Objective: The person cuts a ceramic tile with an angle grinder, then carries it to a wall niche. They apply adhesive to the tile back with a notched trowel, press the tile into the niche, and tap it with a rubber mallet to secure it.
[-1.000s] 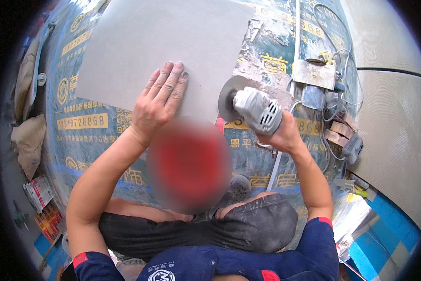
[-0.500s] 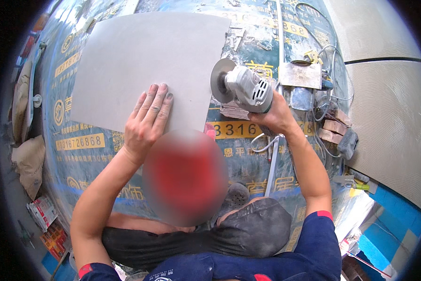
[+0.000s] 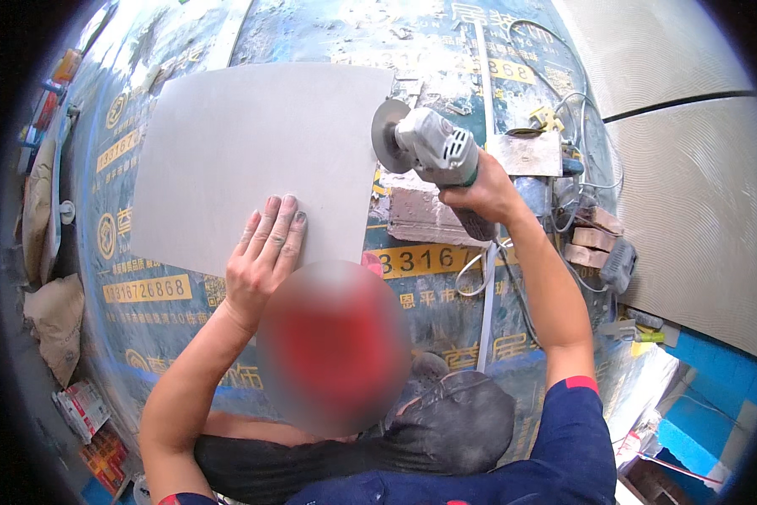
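A large light-grey tile (image 3: 252, 143) lies flat in front of me. My left hand (image 3: 265, 252) rests on its near part, palm down, the fingers stretched out and dusty. My right hand (image 3: 484, 194) is wrapped round the body of an angle grinder (image 3: 437, 143), which has a grey-white head. Its thin round disc (image 3: 389, 135) stands at the tile's right edge, nearer the far corner, and overlaps that edge in the picture. Whether the disc touches the tile or spins, I cannot tell. A blurred red patch hides the area below the tile's near right corner.
A dusty reddish-brown block (image 3: 425, 215) lies under the grinder. To the right are stacked brick pieces (image 3: 593, 236), a small pale board (image 3: 526, 155) and looping cables (image 3: 581, 109). Large ridged grey panels (image 3: 698, 210) lie beyond. Printed dark-green sheeting (image 3: 164, 316) covers the floor.
The grinder has moved away from me along the tile's right edge, toward the far corner, uncovering more of the block. My left hand stays flat on the tile. The whole view has shifted slightly.
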Demonstrator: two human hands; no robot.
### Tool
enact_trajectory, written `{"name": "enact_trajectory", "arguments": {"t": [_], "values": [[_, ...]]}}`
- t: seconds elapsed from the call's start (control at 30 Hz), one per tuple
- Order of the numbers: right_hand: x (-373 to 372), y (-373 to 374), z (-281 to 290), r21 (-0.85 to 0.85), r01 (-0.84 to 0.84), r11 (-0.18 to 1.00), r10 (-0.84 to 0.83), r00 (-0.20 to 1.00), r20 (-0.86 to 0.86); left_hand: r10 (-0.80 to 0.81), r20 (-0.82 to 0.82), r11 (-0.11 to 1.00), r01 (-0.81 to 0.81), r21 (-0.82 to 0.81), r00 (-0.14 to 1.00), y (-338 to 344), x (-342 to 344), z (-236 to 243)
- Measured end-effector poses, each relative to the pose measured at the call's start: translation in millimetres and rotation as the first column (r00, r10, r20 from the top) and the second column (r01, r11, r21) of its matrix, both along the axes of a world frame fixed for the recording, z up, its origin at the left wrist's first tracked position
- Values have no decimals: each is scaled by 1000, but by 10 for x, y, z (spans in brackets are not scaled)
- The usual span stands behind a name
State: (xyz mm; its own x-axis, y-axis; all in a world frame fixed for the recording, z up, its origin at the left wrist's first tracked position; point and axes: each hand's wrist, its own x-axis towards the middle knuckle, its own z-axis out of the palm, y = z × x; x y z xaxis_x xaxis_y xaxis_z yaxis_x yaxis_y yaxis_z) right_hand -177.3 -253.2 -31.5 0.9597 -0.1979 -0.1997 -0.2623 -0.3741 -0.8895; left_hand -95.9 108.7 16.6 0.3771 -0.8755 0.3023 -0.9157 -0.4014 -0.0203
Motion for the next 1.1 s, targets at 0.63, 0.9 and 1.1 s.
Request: {"name": "enact_trajectory", "arguments": {"t": [0.63, 0.9, 1.1], "values": [[291, -214, 81, 125, 60, 990, -55, 998, -42, -22, -99, 1000, 22, -2, 995, 1, -5, 37], [21, -89, 109, -12, -7, 1000, 6, 1000, -26, -24, -105, 1000, 22, -15, 994, 42, -17, 40], [218, -170, 202, 22, 80, 997, -78, 993, -89, -22, -20, 1000, 22, -6, 1000, 35, 1, -35]]}}
